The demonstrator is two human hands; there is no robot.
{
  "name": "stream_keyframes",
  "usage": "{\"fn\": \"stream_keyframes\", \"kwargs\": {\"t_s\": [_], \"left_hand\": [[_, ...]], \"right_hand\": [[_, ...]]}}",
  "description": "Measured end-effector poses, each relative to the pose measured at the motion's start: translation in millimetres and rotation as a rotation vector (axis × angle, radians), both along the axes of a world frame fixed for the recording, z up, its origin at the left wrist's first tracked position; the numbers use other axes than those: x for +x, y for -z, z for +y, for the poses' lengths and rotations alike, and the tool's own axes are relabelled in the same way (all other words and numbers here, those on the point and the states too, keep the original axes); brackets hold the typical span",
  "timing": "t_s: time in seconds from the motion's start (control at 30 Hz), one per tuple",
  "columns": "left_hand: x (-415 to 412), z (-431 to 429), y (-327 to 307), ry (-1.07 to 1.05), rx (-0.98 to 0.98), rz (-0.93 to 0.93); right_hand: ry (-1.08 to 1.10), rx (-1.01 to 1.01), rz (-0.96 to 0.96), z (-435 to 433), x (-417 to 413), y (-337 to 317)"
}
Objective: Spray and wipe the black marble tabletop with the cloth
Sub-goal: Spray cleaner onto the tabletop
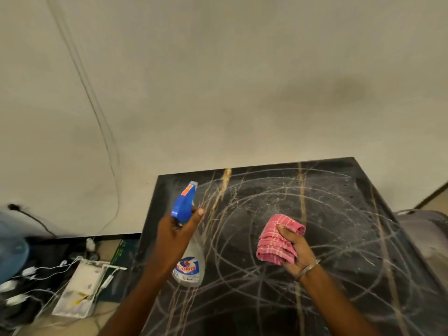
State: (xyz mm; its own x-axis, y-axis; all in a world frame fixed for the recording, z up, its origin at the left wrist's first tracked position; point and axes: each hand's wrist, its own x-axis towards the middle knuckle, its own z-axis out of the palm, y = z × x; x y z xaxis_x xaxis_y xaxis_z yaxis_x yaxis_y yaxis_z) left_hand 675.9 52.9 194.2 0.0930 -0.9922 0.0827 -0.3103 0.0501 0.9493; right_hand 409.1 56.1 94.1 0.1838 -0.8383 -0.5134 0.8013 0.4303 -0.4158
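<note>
The black marble tabletop (pixel 339 238) has gold veins and pale curved smear lines across it. My left hand (pixel 173 236) grips a clear spray bottle (pixel 191 260) with a blue trigger head, held above the table's left part, nozzle aimed toward the far side, one finger on the trigger. My right hand (pixel 294 253) holds a folded pink checked cloth (pixel 276 241) just above the middle of the table. A metal bangle sits on that wrist.
A plain beige wall rises behind the table, with thin cables (pixel 97 117) hanging down it. On the floor at the left lie a white box (pixel 77 289), several chargers and white cords, and a blue object (pixel 9 251). A grey bag (pixel 426 236) stands at the right.
</note>
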Motion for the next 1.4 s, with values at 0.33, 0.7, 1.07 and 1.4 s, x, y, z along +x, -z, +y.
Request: {"fn": "stream_keyframes", "kwargs": {"t_s": [0.33,0.7,1.07,1.4], "left_hand": [[65.2,-5.6,17.7,-0.057,-0.007,-0.171],[132.3,-40.3,46.8,0.132,0.069,-0.126],[187.2,-92.1,65.1,0.260,0.013,-0.161],[235.3,-124.9,90.8,0.331,0.053,-0.236]], "right_hand": [[-0.066,0.134,0.079,-25.9,75.5,5.6],[0.007,0.120,0.006,-49.2,149.9,10.5],[0.147,0.138,0.146,-87.3,241.2,9.6],[0.222,0.127,0.202,-108.4,304.0,12.5]]}}
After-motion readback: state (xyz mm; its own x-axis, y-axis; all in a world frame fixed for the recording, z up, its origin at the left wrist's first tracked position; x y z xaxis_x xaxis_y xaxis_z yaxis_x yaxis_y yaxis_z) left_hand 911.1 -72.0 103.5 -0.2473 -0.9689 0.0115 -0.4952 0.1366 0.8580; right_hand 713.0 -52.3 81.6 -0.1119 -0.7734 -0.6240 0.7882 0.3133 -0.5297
